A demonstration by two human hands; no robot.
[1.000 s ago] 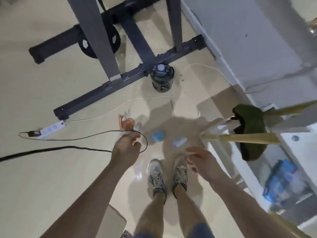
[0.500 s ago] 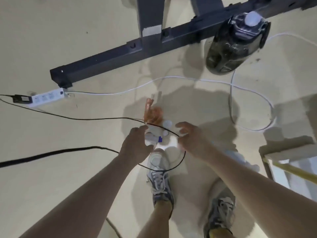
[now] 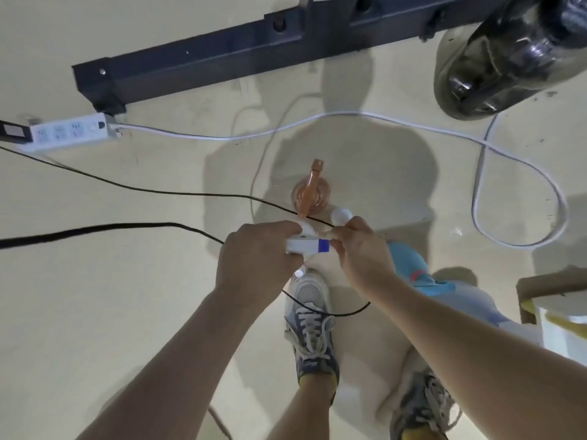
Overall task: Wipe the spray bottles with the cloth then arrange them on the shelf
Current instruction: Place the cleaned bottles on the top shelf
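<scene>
Two hands meet over the floor (image 3: 95,312), low and centre. Left hand (image 3: 257,258): fingers curled round the rear of a white spray bottle (image 3: 301,245) head. Right hand (image 3: 365,254): fingertips pinching its blue nozzle (image 3: 324,245). Bottle body is hidden beneath the hands.

Orange spray bottle (image 3: 310,193) stands upright just beyond them, apart from both. A white round cap (image 3: 341,215) sits near the right knuckles; what it belongs to cannot be told.

Edges:
- Dark frame bar (image 3: 206,61) runs along the top, its foot just beside the power strip (image 3: 66,131).
- Dark jug (image 3: 508,58) at top right.
- Shelf (image 3: 559,325) corner at the right edge.

Cables:
- Thin black cable (image 3: 127,185) crosses just in front of the orange bottle and runs under the hands.
- Thick black cable (image 3: 79,231) comes in from the left.
- White cable (image 3: 381,117) loops on the right.

Open floor lies at lower left, below the thick cable. Left shoe (image 3: 313,328) is planted directly under the hands. Light blue item (image 3: 409,265) under the right forearm is not identifiable.
</scene>
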